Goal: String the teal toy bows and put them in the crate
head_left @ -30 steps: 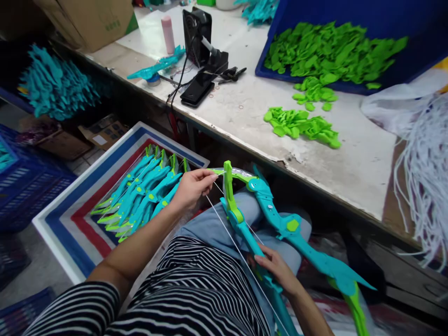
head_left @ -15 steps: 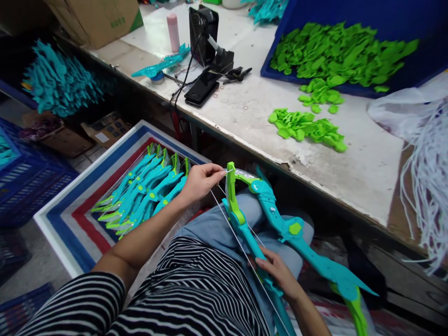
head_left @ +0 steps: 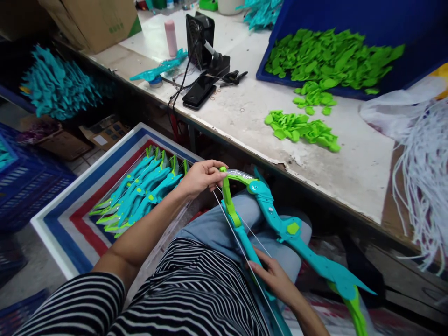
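Workshop area, whitish worn table [head_left: 364, 172] along the far side. Blue bin [head_left: 378, 23] tipped on it, heap of green pieces [head_left: 322, 56] inside, some spilling past the edge; smaller green pile [head_left: 303, 128] out front on the tabletop. Bundle of white cords [head_left: 420, 177] hung at the right end. Further left on the surface sat a black phone [head_left: 199, 92], a black fan [head_left: 199, 39], a pink bottle [head_left: 171, 38], one loose teal part [head_left: 154, 72] and a cardboard box [head_left: 94, 23]. Teal parts heap [head_left: 58, 84] stood beyond the left end, above a blue crate [head_left: 42, 177].

Near bow [head_left: 248, 240], teal with a green limb, was angled over the person's lap, green tip up, between the two hands. Left grip [head_left: 203, 179] was pinched at that tip; white string [head_left: 232, 226] ran down from the fingers along the bow, though could not tell whether its end was pinched too. Right grip [head_left: 273, 275] was wrapped around the teal section lower down, fingers partly hidden.

Far bow [head_left: 304, 247] lay across the jeans [head_left: 210, 226], just beside the first, green hexagon at its middle. White-rimmed tray [head_left: 52, 245], striped lining, was left of the lap and held a row of similar bows [head_left: 142, 186], side by side.
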`<state>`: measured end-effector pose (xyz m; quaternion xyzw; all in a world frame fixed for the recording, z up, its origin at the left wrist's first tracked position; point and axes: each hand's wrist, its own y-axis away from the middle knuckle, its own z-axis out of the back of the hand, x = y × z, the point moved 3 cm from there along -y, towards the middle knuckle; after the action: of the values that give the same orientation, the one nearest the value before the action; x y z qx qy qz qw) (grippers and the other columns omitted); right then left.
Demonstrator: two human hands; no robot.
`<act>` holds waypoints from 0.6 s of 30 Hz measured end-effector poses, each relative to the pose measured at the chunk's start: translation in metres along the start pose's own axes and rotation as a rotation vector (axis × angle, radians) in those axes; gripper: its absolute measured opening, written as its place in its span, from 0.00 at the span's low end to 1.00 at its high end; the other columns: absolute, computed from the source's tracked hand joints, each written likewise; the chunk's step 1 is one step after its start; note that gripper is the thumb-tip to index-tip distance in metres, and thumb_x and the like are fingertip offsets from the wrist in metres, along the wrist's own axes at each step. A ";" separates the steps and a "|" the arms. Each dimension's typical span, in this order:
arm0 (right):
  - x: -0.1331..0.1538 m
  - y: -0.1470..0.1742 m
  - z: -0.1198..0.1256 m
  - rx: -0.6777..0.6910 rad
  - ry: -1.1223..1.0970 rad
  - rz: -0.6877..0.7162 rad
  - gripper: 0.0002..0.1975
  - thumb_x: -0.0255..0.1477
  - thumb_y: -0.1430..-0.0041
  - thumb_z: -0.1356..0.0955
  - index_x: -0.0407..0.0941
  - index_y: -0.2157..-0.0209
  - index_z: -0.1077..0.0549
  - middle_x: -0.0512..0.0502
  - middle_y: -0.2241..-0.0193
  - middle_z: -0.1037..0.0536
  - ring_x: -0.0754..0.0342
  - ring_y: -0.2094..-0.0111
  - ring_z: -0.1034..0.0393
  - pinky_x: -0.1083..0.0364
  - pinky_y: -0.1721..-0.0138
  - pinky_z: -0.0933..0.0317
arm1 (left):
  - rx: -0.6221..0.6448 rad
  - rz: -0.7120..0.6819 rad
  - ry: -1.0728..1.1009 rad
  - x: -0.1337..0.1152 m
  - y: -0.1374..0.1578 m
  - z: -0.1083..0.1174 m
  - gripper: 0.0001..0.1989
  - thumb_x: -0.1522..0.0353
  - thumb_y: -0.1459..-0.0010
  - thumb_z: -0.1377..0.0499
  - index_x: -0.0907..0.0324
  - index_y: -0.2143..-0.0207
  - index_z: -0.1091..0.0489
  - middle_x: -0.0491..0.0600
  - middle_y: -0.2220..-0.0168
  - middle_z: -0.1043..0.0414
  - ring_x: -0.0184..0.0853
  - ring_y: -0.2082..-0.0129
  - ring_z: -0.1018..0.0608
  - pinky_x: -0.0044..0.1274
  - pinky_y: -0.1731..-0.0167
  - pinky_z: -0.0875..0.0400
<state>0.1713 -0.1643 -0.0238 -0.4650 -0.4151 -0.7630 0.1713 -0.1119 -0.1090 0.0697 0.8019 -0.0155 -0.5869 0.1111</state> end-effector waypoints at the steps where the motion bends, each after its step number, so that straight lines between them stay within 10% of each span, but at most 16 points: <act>1: 0.006 -0.001 0.004 -0.062 0.081 0.038 0.27 0.50 0.48 0.32 0.44 0.56 0.23 0.40 0.63 0.22 0.41 0.56 0.30 0.44 0.52 0.35 | 0.007 0.001 0.009 0.000 0.002 0.001 0.20 0.64 0.58 0.30 0.65 0.66 0.31 0.42 0.84 0.31 0.23 0.87 0.35 0.16 0.86 0.44; 8: 0.120 -0.056 0.034 -0.617 0.428 0.676 0.11 0.35 0.40 0.33 0.48 0.59 0.24 0.43 0.62 0.24 0.48 0.59 0.30 0.48 0.55 0.35 | -0.019 0.000 0.011 0.000 0.016 0.007 0.22 0.61 0.59 0.30 0.65 0.65 0.30 0.42 0.84 0.32 0.23 0.87 0.35 0.17 0.86 0.44; 18: 0.194 -0.106 0.017 -0.482 0.504 0.985 0.08 0.31 0.40 0.33 0.46 0.72 0.26 0.47 0.70 0.27 0.52 0.66 0.33 0.52 0.64 0.36 | -0.028 0.024 -0.049 0.000 0.024 0.016 0.21 0.60 0.58 0.31 0.63 0.65 0.31 0.41 0.83 0.33 0.24 0.85 0.34 0.17 0.84 0.41</act>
<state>0.0136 -0.0638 0.0947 -0.4331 0.0869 -0.7532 0.4875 -0.1245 -0.1349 0.0702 0.7855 -0.0197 -0.6050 0.1288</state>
